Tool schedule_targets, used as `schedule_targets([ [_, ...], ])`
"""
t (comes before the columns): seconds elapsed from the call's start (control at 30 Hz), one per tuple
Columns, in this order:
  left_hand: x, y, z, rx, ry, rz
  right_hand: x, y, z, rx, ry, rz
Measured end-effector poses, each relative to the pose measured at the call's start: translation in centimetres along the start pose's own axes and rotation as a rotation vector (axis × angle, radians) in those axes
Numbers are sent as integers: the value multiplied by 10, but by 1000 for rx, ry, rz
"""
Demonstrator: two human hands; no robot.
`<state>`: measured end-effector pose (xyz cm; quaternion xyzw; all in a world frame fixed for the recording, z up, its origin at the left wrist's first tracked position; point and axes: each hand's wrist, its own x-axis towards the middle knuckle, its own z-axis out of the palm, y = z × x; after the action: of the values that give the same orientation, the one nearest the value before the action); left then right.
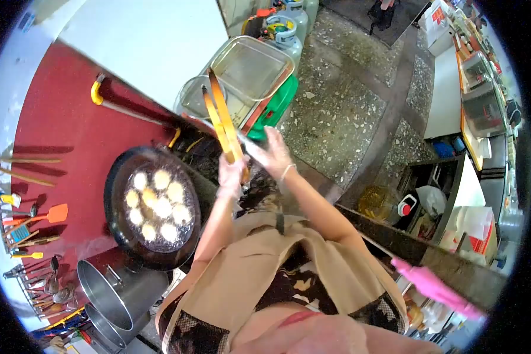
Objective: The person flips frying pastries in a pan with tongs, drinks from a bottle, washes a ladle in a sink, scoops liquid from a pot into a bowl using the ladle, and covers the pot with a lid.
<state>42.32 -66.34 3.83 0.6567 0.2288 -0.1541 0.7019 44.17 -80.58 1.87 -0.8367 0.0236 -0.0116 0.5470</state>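
Observation:
My left hand, in a thin clear glove, is closed around a pair of long wooden chopsticks. Their dark tips point up and away, over a glass tray and a round glass lid or bowl. Beside it, my right hand has its fingers apart, close to a pale shiny strip that is too blurred to name. To the left, a black wok holds several pale, round pieces of food in bubbling oil.
Large metal pots stand near the wok. Utensils, including an orange spatula, hang along the red wall. A green container sits below the glass tray. Gas cylinders stand behind; a pink glove lies at right.

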Motion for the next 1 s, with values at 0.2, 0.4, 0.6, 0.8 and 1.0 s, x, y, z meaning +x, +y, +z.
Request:
schedule_targets([
  [0.2, 177, 22, 85, 412, 377, 318, 92, 69, -159, 345, 78, 268],
  [0.4, 270, 53, 204, 1328, 759, 776, 105, 111, -373, 1060, 612, 501],
  [0.6, 276, 72, 489, 993, -298, 1187, 84, 135, -550, 1619, 724, -175],
  [0.8, 163, 92, 786, 711, -718, 1289, 147, 195, -690, 1732, 593, -92],
  [1.0, 122, 136, 945, 215, -931, 646, 285, 234, -786, 1060, 530, 10],
])
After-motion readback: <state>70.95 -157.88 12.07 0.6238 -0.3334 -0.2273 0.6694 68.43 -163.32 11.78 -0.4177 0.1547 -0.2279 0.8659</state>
